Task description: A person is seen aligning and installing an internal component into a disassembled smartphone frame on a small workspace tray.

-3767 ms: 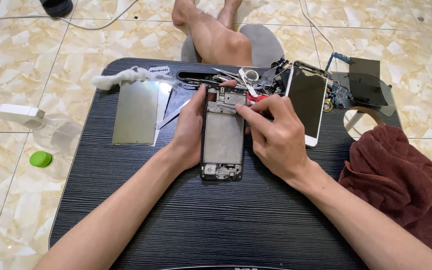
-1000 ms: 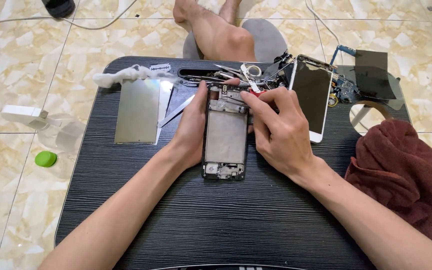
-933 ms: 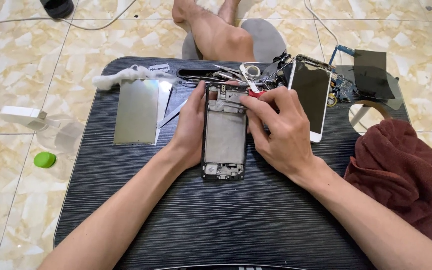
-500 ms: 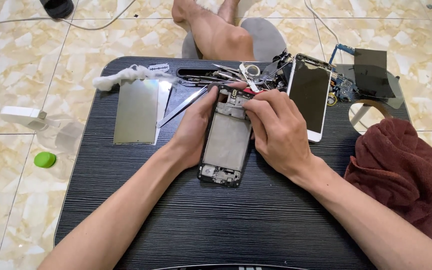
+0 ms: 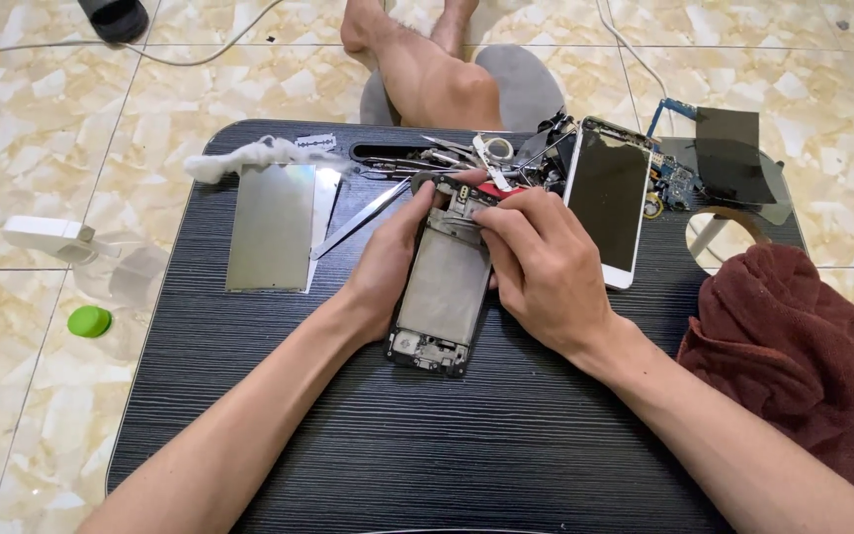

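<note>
An opened phone frame (image 5: pixel 444 292) with bare metal inside lies tilted on the black table (image 5: pixel 427 445). My left hand (image 5: pixel 387 262) grips its left edge, thumb near the top. My right hand (image 5: pixel 543 267) is closed over the frame's upper right corner and holds a small red-handled tool (image 5: pixel 499 190) against the top of the frame. The tool's tip is hidden by my fingers.
A white phone with a dark screen (image 5: pixel 605 203) lies right of my hands. A shiny metal plate (image 5: pixel 271 227), tweezers (image 5: pixel 363 218), a wad of cotton (image 5: pixel 239 158), loose parts (image 5: pixel 476 153) and a maroon cloth (image 5: pixel 793 346) are around. A person's bare legs (image 5: pixel 427 59) are beyond the table.
The phone frame has turned slightly, its bottom end swinging left and its top right. My right hand has slid closer over its upper corner; my left hand followed the frame.
</note>
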